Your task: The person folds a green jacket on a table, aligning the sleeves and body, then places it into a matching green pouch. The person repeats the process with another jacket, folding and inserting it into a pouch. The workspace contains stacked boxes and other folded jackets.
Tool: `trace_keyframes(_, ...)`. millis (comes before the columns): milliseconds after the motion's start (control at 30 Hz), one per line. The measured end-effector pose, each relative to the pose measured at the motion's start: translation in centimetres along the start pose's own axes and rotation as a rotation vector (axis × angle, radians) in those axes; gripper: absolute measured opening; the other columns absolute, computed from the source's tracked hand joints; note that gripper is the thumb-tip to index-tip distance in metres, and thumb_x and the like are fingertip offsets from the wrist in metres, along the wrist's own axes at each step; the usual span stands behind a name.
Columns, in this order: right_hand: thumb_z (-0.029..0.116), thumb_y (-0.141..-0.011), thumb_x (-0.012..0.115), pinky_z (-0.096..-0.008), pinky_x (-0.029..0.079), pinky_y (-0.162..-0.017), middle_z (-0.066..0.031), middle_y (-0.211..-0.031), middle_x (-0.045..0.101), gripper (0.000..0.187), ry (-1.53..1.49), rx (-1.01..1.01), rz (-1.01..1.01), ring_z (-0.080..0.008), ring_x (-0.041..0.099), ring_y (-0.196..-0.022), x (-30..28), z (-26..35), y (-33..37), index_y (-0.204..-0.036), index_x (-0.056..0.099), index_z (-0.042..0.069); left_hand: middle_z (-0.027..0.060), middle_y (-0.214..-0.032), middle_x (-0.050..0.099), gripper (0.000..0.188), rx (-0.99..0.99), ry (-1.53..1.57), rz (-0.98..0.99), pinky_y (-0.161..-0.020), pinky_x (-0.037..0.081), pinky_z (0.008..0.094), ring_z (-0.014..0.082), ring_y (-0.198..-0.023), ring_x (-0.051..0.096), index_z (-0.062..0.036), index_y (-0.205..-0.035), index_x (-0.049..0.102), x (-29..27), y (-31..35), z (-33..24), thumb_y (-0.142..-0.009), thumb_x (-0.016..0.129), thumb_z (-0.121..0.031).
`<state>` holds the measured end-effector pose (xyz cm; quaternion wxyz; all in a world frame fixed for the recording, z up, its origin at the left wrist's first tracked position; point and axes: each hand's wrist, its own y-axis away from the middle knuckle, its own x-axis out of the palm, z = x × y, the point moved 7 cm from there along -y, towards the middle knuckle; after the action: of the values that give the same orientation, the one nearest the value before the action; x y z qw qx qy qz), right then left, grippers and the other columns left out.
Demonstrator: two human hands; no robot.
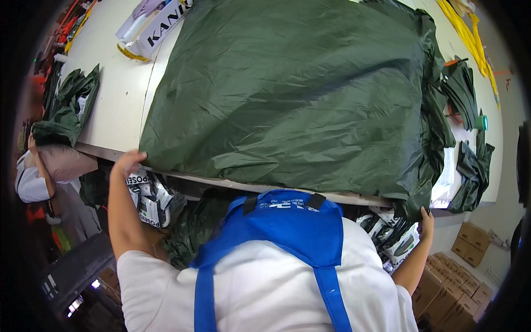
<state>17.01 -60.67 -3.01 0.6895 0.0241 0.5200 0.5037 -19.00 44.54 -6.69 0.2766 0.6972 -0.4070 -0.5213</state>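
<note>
A large dark green sheet of thin, creased fabric [287, 94] lies spread over the white table in front of me. My left hand [130, 162] is at its near left corner, fingertips closed on the edge. At the near right, my right hand [426, 223] grips the sheet's other corner, which hangs a little past the table edge. The right side of the sheet is bunched into loose folds, while its middle lies fairly flat with a long diagonal crease.
A white open box [157, 29] stands on the white table [119, 94] at the far left. Green bundles [69, 105] lie at left, folded green pieces [462, 94] at right. Another person [41, 171] is at the left. Packaged goods [149, 199] sit under the tabletop; cartons [459, 282] stack at right.
</note>
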Motion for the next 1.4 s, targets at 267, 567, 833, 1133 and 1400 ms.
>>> trace_keyframes(267, 0.034, -0.094, 0.053, -0.0255, 0.039, -0.052, -0.0031, -0.081, 0.057, 0.038, 0.117, -0.472, -0.314, -0.0119, 0.050, -0.062, -7.0, 10.7, 4.7, -0.098, 0.058, -0.003, 0.0058, -0.108, 0.060, 0.033, 0.826, 0.257, -0.574, -0.090, 0.040, 0.0278, 0.0137, -0.097, 0.053, -0.0005, -0.114, 0.056, -8.1, 7.5, -13.3, -0.096, 0.051, -0.028)
trace_keyframes(567, 0.025, -0.087, 0.057, -0.0458, 0.047, -0.073, -0.0239, -0.084, 0.062, 0.025, 0.699, -0.509, -0.314, -0.0373, 0.063, -0.084, -1.9, 6.4, 5.0, -0.088, 0.059, 0.000, 0.0227, -0.118, 0.058, 0.057, 0.247, -0.689, -0.888, -0.092, 0.043, 0.0468, 0.0410, -0.108, 0.054, -0.0115, -0.136, 0.038, -7.6, -1.1, -11.6, -0.086, 0.062, -0.021)
trace_keyframes(833, 0.050, -0.080, 0.064, -0.0413, 0.047, -0.086, -0.0145, -0.124, 0.056, 0.063, 0.642, -0.958, -0.659, -0.0331, 0.058, -0.108, 5.3, 28.8, 0.7, -0.128, 0.051, 0.012, 0.0137, -0.146, 0.034, 0.059, 1.267, -0.776, -0.384, -0.110, 0.023, 0.0505, 0.0369, -0.135, 0.029, -0.0184, -0.133, 0.048, 30.3, 15.5, -30.4, -0.077, 0.066, -0.017)
trace_keyframes(1133, 0.052, -0.081, 0.060, -0.0432, 0.047, -0.085, -0.0212, -0.102, 0.066, 0.057, 0.590, -0.530, -0.562, -0.0364, 0.062, -0.100, -5.5, 28.1, -13.0, -0.110, 0.061, 0.002, 0.0094, -0.156, 0.011, 0.069, 0.993, -0.980, -0.446, -0.110, 0.005, 0.0596, 0.0373, -0.142, 0.007, -0.0205, -0.145, 0.029, 37.2, 9.1, -28.6, -0.086, 0.055, -0.044)
trace_keyframes(1400, 0.001, -0.079, 0.054, -0.0327, 0.039, -0.099, -0.0157, -0.121, 0.058, 0.044, -0.018, -0.565, -0.383, -0.0253, 0.053, -0.114, -4.6, 2.7, -11.5, -0.123, 0.054, -0.002, 0.0146, -0.154, 0.015, 0.077, 1.039, -0.900, -0.459, -0.112, 0.013, 0.0526, 0.0390, -0.141, 0.012, -0.0112, -0.146, 0.026, 40.4, 14.7, -31.9, -0.081, 0.065, -0.027)
